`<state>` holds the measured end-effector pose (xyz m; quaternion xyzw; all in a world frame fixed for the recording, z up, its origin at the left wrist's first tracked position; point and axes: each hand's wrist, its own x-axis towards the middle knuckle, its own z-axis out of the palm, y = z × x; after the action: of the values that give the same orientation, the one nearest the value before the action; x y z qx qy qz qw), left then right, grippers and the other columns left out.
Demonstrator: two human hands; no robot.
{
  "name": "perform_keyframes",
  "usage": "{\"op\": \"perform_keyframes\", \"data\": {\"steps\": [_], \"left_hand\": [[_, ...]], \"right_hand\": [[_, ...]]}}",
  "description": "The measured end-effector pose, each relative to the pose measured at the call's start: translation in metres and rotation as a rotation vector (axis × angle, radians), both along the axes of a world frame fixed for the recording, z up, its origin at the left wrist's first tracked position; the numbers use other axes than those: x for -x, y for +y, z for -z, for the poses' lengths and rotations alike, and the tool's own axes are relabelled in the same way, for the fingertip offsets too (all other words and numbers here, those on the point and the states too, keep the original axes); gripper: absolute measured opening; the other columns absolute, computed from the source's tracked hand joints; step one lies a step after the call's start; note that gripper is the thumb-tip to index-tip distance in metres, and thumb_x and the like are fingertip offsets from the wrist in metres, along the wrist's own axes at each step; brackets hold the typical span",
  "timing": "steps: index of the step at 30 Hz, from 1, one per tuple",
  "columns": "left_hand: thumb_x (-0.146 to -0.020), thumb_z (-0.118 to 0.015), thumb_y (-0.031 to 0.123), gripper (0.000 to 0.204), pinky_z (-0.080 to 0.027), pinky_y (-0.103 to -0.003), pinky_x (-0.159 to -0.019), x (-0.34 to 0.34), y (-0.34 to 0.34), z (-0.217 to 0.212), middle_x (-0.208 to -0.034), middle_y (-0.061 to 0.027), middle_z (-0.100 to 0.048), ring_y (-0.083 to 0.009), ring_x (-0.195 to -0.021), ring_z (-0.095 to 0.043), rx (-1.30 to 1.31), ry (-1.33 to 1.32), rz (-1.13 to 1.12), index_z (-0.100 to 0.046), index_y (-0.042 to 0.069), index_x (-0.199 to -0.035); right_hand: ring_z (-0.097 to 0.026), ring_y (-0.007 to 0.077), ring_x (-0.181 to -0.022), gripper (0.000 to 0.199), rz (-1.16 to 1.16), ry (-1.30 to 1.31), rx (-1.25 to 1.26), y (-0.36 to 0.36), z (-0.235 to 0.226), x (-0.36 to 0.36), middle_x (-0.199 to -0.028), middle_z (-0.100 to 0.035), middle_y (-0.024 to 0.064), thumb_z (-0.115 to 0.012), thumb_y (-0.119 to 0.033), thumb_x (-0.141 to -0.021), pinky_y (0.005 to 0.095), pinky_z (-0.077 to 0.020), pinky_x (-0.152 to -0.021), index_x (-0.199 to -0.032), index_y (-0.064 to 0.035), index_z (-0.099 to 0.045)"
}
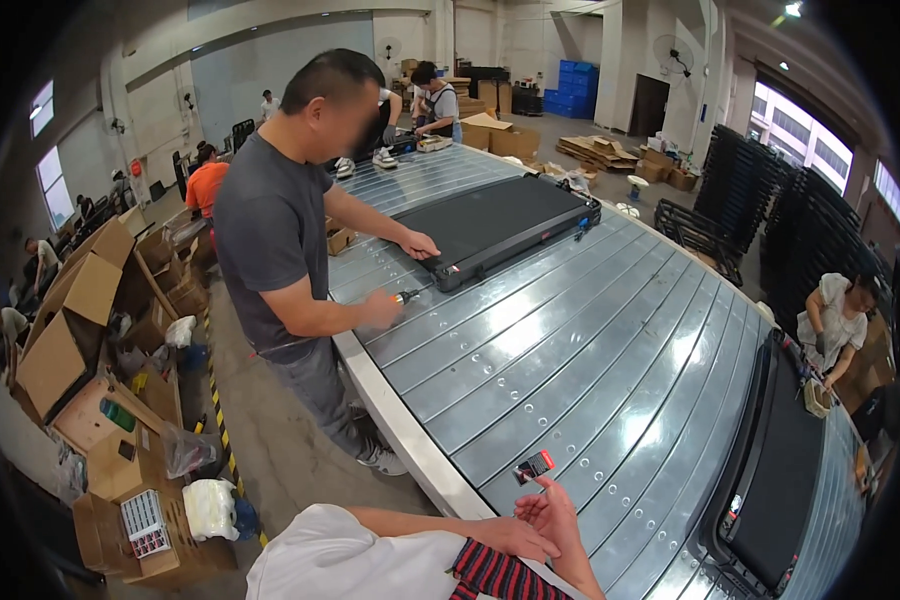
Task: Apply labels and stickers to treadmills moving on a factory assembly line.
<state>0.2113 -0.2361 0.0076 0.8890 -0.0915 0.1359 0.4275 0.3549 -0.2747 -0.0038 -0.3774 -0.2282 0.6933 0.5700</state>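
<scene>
A small black and red label [534, 467] sits at the tip of my right index finger, above the metal slatted worktop; whether it is stuck there or pinched cannot be made out. My right hand [550, 512] has that finger stretched out and the others loosely curled. Against its wrist lies my left hand [520, 538], fingers extended to the right and no object visible in it. Across the worktop [530, 385], a co-worker in a dark shirt leans over a flat black treadmill [500, 228]. That person's right hand, blurred, grips an orange-handled tool [405, 297]; the left rests by the treadmill's corner.
A second black treadmill [770, 480] lies at the right, where another worker handles a small basket [817, 398]. Cardboard boxes [90, 300] crowd the left floor beside a striped line. Stacked black frames [740, 190] stand far right. Other people work at the back.
</scene>
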Motion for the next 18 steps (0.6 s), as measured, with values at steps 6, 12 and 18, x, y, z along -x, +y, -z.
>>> {"op": "perform_keyframes", "data": {"steps": [6,12,18], "left_hand": [[-0.077,-0.049,0.008,0.022,-0.040,-0.032,-0.080,0.017,0.021,0.002,-0.112,-0.0056,-0.054,-0.0235,-0.101,-0.052,0.127,-0.115,0.021,-0.055,0.008,-0.098],[-0.076,-0.051,0.004,0.025,-0.040,-0.032,-0.085,0.035,0.046,-0.006,-0.114,-0.0114,-0.053,-0.0263,-0.104,-0.051,0.086,-0.102,0.025,-0.054,0.005,-0.100],[-0.076,-0.052,0.007,0.024,-0.040,-0.033,-0.083,0.039,0.068,-0.003,-0.121,-0.0076,-0.048,-0.0254,-0.105,-0.050,-0.017,-0.193,0.000,-0.055,0.007,-0.100]], "right_hand": [[-0.057,0.0212,-0.074,0.036,-0.034,-0.031,0.082,0.021,-0.011,0.028,-0.083,-0.059,0.0166,-0.046,-0.028,-0.089,0.0322,-0.0465,-0.070,-0.117,-0.0059,-0.041],[-0.057,0.0213,-0.072,0.036,-0.050,-0.084,0.073,0.050,-0.017,0.046,-0.081,-0.059,0.0159,-0.049,-0.028,-0.088,0.0310,-0.0471,-0.068,-0.116,-0.0068,-0.041],[-0.057,0.0200,-0.067,0.042,0.023,-0.103,0.072,0.071,-0.014,0.051,-0.077,-0.059,0.0146,-0.051,-0.035,-0.085,0.0296,-0.0474,-0.063,-0.113,-0.0047,-0.042]]}}
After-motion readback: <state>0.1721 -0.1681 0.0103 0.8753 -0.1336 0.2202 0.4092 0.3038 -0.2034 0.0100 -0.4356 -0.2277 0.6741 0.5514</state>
